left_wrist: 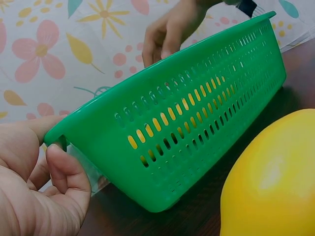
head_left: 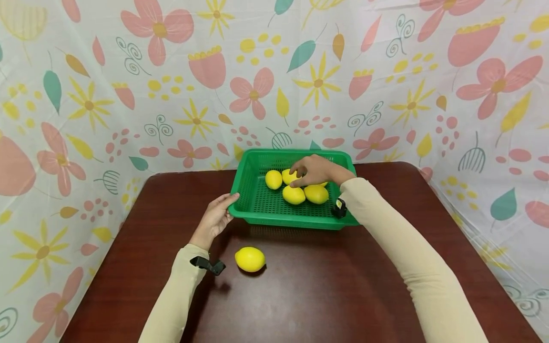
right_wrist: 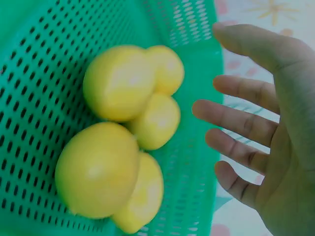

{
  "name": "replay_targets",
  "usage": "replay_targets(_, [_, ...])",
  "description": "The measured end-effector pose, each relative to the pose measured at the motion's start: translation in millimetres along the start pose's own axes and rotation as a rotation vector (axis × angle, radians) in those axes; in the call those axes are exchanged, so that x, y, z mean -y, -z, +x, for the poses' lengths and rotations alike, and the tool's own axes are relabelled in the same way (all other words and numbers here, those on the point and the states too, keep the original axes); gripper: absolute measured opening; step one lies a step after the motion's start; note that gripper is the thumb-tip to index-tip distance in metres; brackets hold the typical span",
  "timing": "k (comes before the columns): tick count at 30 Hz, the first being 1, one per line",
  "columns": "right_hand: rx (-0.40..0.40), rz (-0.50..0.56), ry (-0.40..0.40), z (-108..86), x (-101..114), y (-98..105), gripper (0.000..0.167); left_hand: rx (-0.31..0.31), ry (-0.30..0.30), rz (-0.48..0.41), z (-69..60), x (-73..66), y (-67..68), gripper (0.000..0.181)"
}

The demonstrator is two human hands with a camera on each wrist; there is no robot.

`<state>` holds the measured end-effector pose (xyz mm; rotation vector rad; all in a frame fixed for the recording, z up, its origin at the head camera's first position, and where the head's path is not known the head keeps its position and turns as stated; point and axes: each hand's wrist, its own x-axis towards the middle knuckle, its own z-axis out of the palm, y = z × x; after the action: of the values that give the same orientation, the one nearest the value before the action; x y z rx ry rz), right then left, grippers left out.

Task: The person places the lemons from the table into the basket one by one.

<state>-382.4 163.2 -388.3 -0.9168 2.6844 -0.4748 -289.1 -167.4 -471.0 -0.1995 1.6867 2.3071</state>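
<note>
A green plastic basket (head_left: 253,216) with slotted walls stands toward the back of the table, and several yellow lemons (head_left: 293,195) lie together inside it. My left hand (head_left: 213,220) grips the basket's rim at its front left corner, thumb on top; in the left wrist view the curled fingers (left_wrist: 69,169) show below the rim. Above the lemons hovers my right hand (head_left: 319,170). From the right wrist view, its fingers (right_wrist: 241,120) are spread and loosely bent, apart from the fruit, with nothing in them. One more lemon (head_left: 250,259) lies on the table in front of the basket.
The dark brown table (head_left: 326,286) has rounded back corners. Behind it and at both sides hangs a white sheet (head_left: 274,57) printed with flowers and leaves. Black camera mounts (head_left: 208,265) sit on both wrists, over cream sleeves.
</note>
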Motion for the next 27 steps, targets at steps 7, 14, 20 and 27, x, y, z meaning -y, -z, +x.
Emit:
replay_targets(7, [-0.168, 0.038, 0.002, -29.0, 28.1, -2.6, 0.052, -0.009, 0.009, 0.005, 2.2, 1.3, 1.5, 0.034])
replay_targets(14, [-0.352, 0.111, -0.048, -60.0, 63.2, -22.4, 0.046, -0.010, 0.009, 0.006, 1.8, 1.4, 1.3, 0.031])
replay_targets(20, [-0.412, 0.216, -0.040, -80.1, 92.2, -42.6, 0.044, -0.009, 0.015, 0.009, 0.8, 0.3, 2.5, 0.030])
replay_targets(27, [-0.435, 0.321, 0.000, -96.7, 121.5, -69.8, 0.039, -0.002, 0.014, 0.005, 0.6, 0.0, 0.4, 0.027])
